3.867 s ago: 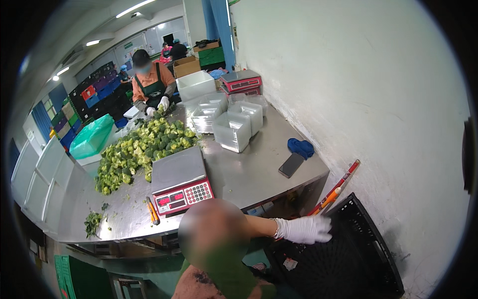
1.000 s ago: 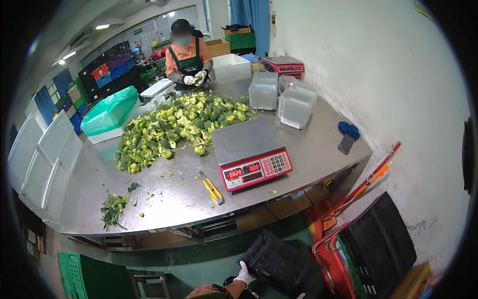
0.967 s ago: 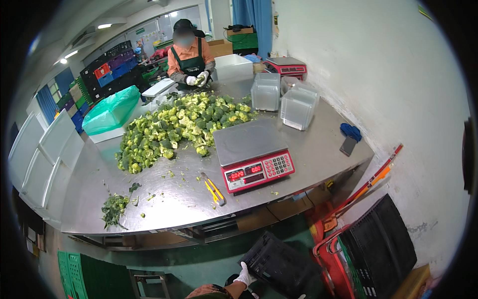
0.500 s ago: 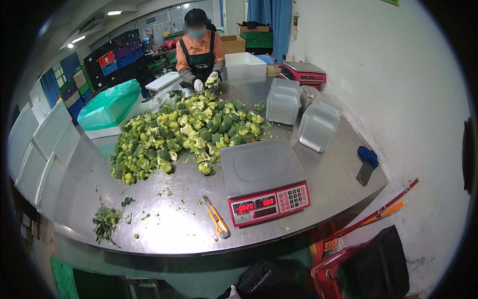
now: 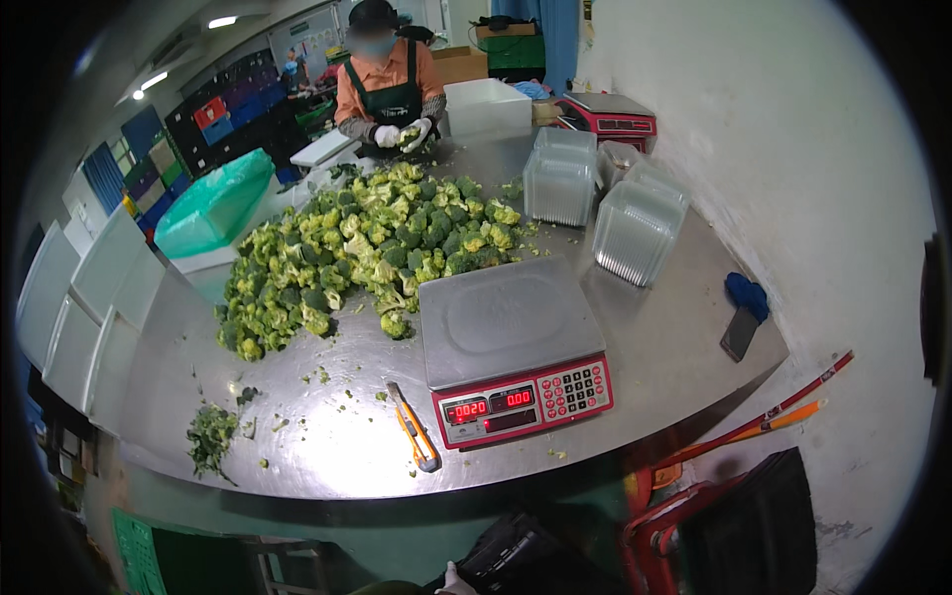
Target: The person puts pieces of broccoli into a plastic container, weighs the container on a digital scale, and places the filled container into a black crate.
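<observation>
A white-gloved hand, which I take as my left hand (image 5: 454, 580), shows at the lower edge. Its fingers close at the left side of a dark black object (image 5: 506, 550) of unclear kind, below the table. Most of this hand is cut off, and my right hand is out of sight. On the steel table above, an orange-and-grey utility knife (image 5: 413, 428) lies beside a red digital scale (image 5: 516, 327) whose platform is bare. A big heap of cut broccoli florets (image 5: 347, 243) spreads behind them. Broccoli leaf trimmings (image 5: 211, 439) lie at the front left.
Across the table a co-worker (image 5: 387, 99) in white gloves handles a broccoli piece. Clear plastic trays (image 5: 640, 233) are stacked right, near a phone (image 5: 739, 334) and blue cloth. A green-lined box (image 5: 213, 208) stands left. A red-framed chair (image 5: 734, 526) and green crate (image 5: 134, 550) flank below.
The view has shifted slightly, so the scale and knife appear further left. The co-worker's hands have come closer together around the broccoli. My gloved hand stays by the black object.
</observation>
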`<action>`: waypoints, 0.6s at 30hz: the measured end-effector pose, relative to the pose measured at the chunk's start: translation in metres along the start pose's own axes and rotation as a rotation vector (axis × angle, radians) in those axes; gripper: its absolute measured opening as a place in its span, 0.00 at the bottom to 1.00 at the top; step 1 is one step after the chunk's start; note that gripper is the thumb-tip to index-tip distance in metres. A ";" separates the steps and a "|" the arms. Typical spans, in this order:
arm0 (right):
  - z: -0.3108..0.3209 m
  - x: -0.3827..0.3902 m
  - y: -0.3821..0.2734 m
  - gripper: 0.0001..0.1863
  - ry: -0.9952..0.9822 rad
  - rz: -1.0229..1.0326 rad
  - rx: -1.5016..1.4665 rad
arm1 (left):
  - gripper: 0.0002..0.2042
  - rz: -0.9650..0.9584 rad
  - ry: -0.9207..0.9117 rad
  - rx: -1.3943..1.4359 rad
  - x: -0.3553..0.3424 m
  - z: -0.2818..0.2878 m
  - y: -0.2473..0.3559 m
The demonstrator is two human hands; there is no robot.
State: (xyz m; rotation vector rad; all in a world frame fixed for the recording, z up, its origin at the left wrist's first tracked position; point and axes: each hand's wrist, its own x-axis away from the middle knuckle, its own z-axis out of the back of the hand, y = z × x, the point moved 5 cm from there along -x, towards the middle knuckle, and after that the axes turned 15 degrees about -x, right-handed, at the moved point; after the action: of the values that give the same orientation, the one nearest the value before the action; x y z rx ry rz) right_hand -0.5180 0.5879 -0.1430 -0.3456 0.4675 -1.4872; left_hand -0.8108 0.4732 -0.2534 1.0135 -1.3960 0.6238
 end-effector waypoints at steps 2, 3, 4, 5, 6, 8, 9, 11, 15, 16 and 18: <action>0.001 -0.007 0.002 0.27 -0.002 0.015 -0.016 | 0.36 -0.017 0.011 0.011 0.005 -0.001 -0.002; 0.002 -0.006 0.001 0.27 -0.003 0.012 -0.023 | 0.36 -0.023 0.017 0.011 0.008 0.003 -0.001; 0.000 -0.005 0.001 0.27 -0.008 0.017 -0.031 | 0.36 -0.035 0.025 0.010 0.011 0.006 0.002; 0.000 -0.005 0.001 0.26 -0.007 0.021 -0.037 | 0.36 -0.042 0.028 0.009 0.013 0.008 0.003; -0.001 -0.005 0.001 0.26 -0.011 0.028 -0.040 | 0.36 -0.051 0.034 0.013 0.020 0.014 0.005; -0.002 0.003 0.003 0.26 -0.020 0.033 -0.051 | 0.35 -0.064 0.046 0.016 0.026 0.022 0.002; -0.003 0.006 0.003 0.26 -0.018 0.030 -0.054 | 0.35 -0.070 0.045 0.018 0.027 0.025 0.004; -0.012 0.018 -0.004 0.26 -0.016 0.047 -0.045 | 0.35 -0.090 0.048 0.023 0.030 0.032 0.006; -0.009 0.027 -0.006 0.26 -0.037 0.044 -0.050 | 0.35 -0.110 0.069 0.029 0.045 0.053 0.002; -0.006 0.027 -0.004 0.26 -0.033 0.038 -0.053 | 0.35 -0.125 0.076 0.027 0.046 0.058 0.004; 0.002 0.018 0.006 0.25 -0.034 0.041 -0.040 | 0.35 -0.124 0.079 0.038 0.051 0.064 0.001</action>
State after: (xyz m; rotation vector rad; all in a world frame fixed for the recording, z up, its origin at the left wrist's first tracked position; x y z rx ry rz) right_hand -0.5115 0.5702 -0.1455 -0.3903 0.4756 -1.4315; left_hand -0.8375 0.4085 -0.2112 1.0862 -1.2465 0.5940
